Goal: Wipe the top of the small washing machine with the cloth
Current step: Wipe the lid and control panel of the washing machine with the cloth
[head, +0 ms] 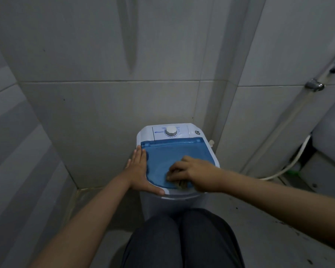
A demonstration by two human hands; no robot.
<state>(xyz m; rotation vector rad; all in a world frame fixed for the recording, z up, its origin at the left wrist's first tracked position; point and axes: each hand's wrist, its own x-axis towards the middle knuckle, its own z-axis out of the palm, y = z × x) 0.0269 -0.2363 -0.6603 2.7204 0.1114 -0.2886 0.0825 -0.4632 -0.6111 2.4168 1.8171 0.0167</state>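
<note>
Currently my right hand (190, 172) presses the cloth (181, 184) against the near part of the blue lid (174, 153) on the small washing machine (168, 202). Its fingers (175, 168) are curled down over the cloth and grasp it; only a dark, bunched edge shows beneath the palm, close to the front rim. My left hand (138, 169) lies flat along the left edge of the machine top, fingers straight and released, holding nothing, thumb on the front left corner. It serves as a brace.

The machine stands on the floor in a tiled corner, between my knees (182, 235) and the wall (112, 105). The white control panel with its dial (171, 130) sits at the far end of the top, well apart from the cloth.

Hazards, as I judge them:
- The lid looks thin and hinged at the rear. Heavy downward pressure could flex it.
- A stroke toward the panel could catch the dial and turn it.
- The cloth is near the front rim; a stroke toward me could drag it off the edge.
- If the brace hand lifts, sideways strokes could shift the light machine.
</note>
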